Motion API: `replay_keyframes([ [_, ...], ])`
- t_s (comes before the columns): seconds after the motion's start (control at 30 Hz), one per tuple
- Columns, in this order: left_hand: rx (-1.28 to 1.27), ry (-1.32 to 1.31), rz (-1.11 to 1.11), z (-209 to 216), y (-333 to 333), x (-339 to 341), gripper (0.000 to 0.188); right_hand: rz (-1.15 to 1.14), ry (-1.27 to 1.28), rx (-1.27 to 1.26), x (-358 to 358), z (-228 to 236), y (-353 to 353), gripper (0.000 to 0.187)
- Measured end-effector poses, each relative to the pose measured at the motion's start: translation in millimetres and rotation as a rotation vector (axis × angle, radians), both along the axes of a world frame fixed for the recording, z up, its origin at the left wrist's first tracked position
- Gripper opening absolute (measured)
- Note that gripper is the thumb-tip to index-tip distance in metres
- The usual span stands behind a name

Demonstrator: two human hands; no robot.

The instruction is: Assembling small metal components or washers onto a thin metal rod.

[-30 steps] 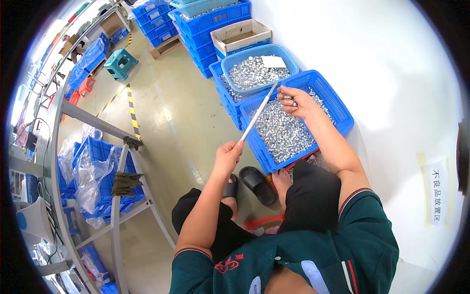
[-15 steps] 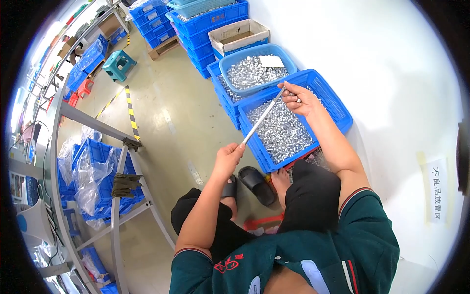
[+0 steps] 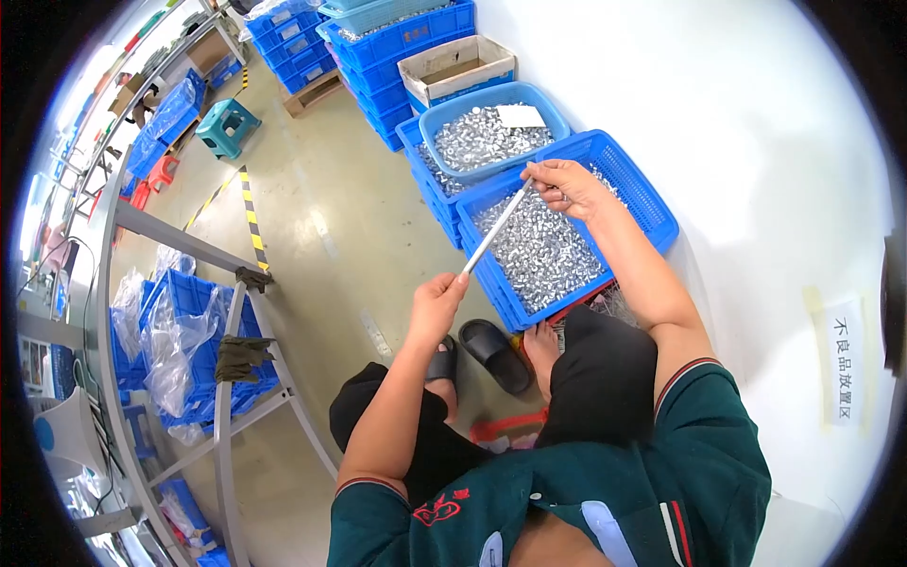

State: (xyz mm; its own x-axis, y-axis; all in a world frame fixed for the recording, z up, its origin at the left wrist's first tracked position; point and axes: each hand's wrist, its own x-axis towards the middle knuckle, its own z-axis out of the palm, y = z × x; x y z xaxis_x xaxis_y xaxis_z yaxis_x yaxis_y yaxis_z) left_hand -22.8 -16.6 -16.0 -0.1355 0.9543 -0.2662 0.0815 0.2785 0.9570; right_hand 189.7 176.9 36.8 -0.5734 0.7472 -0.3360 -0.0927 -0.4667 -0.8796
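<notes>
A thin, straight metal rod (image 3: 498, 228) slants between my two hands, its far end up to the right. My left hand (image 3: 437, 304) is closed round its near end. At the far end, my right hand (image 3: 564, 188) pinches the tip between thumb and fingers; whether a small part sits in those fingers is too small to tell. Beneath the rod and the right hand stands a blue crate (image 3: 669, 219) holding a heap of small, shiny metal parts (image 3: 553, 265).
Behind the crate is a light blue basket (image 3: 559, 106) of similar parts with a white card (image 3: 520, 116) on top. Stacked blue crates (image 3: 368, 80) rise farther back. A grey metal frame (image 3: 224, 425) stands at left, a white wall (image 3: 756, 189) at right. One black slipper (image 3: 496, 356) lies below.
My right hand has shifted slightly left, and the rod's far end has moved with it. The left hand has barely moved and keeps its hold.
</notes>
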Motion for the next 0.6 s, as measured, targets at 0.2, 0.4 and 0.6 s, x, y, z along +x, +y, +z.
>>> replay_keyframes([
  [0.2, -0.035, -0.042, 0.009, -3.5, 0.6, 2.5, 0.034, 0.018, 0.016, -0.058, -6.1, -6.3, -7.6, 0.025],
  [0.4, -0.176, -0.224, -0.003, 10.0, -0.3, 3.5, 0.032, 0.12, 0.068, -0.152, -8.3, -9.6, -12.0, 0.029],
  [0.6, -0.218, -0.287, 0.043, 10.4, 1.9, -3.6, 0.032, -0.273, 0.205, -0.582, 2.4, -61.0, 6.5, 0.023],
])
